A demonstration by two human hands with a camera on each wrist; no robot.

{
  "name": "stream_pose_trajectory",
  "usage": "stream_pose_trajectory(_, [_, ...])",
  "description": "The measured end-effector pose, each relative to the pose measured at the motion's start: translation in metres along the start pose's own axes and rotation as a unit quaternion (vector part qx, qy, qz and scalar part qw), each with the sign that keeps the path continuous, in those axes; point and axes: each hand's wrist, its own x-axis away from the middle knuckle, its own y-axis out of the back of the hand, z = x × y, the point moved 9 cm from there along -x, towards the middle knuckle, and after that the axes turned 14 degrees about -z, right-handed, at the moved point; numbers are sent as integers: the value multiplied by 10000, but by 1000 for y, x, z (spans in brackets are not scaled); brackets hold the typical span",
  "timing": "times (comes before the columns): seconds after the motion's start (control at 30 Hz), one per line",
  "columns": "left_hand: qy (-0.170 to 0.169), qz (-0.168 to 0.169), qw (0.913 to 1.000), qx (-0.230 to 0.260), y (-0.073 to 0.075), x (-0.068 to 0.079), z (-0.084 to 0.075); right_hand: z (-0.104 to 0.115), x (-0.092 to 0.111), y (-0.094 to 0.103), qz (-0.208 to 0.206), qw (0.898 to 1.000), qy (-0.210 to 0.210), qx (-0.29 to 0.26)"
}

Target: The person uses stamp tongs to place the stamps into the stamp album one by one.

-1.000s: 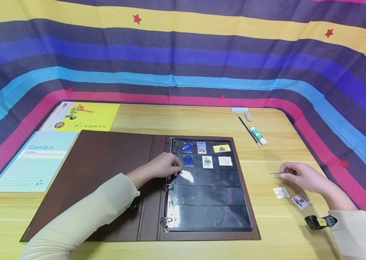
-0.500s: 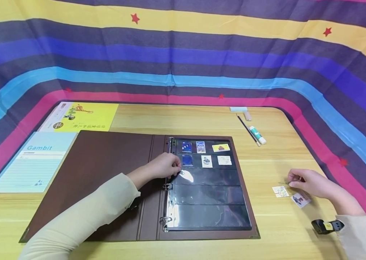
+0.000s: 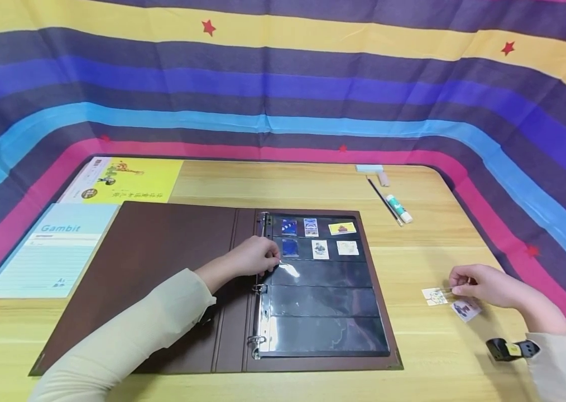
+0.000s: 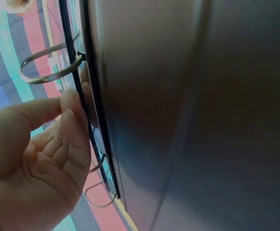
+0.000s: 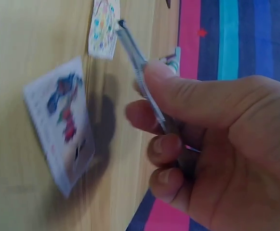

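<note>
My left hand [image 3: 252, 258] rests at the ring side of a black stock page [image 3: 325, 301] in an open brown stamp album [image 3: 174, 240]. Thumb and index finger pinch the clear pocket strip below the second row, where the film glints. In the left wrist view the fingertips meet beside a metal ring [image 4: 48, 77]. Tweezers [image 5: 140, 72] are held in my right hand [image 3: 489, 286], their tips at the edge of a pale stamp with coloured dots [image 3: 433, 296]. Closer to that wrist lies another stamp with a dark and red picture [image 5: 65, 118]. Several stamps fill the top two rows.
A pale Gambit notepad [image 3: 52, 251] and a yellow book [image 3: 149, 181] lie left of and behind the album. At the back right are a pencil [image 3: 384, 201], a glue stick [image 3: 399, 209] and an eraser [image 3: 383, 178]. A striped cloth [image 3: 263, 84] hangs behind the table.
My right hand has moved right and toward the near side with the tweezers, bringing their tips to the dotted stamp. The left hand has stayed in place on the page.
</note>
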Motion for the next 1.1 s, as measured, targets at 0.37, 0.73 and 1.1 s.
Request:
stream_pose_trajectory(0.37, [59,49,9998,173,0,0,1,-1,-6,4,-539,9965,141,617])
stream_pose_trajectory(0.73, [121,58,9993,343,-4,-1,4,8,-33,3,-1073,9885,364,1005])
stream_pose_trajectory(1.1, [78,-17,9995,291,-1,-1,3,2,-27,1,-1023,9879,-32,1167])
